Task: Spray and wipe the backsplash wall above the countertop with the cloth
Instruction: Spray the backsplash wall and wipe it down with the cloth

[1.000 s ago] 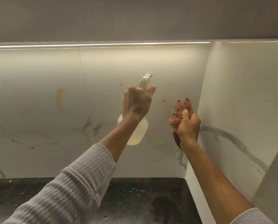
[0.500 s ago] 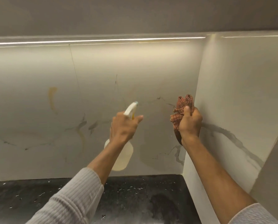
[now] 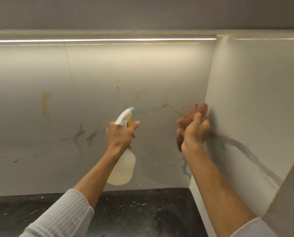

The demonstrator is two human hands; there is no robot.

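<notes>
The backsplash wall [image 3: 95,86] is pale marble with grey veins and a yellowish streak at the left. My left hand [image 3: 119,135] grips the neck of a translucent spray bottle [image 3: 124,168] with a white head and blue nozzle, pointed up and away at the wall. My right hand [image 3: 195,132] holds a bunched reddish checked cloth [image 3: 192,115] right at the inside corner where the back wall meets the right side wall. The cloth is blurred, and whether it touches the wall is unclear.
A black speckled countertop [image 3: 139,211] with white droplets runs below the wall. The right side wall [image 3: 255,106] juts toward me. A lit strip [image 3: 98,40] runs under the upper cabinet [image 3: 142,12].
My left hand has lowered the spray bottle from high on the wall to mid height. My right hand has stayed with the cloth by the corner, now blurred with motion.
</notes>
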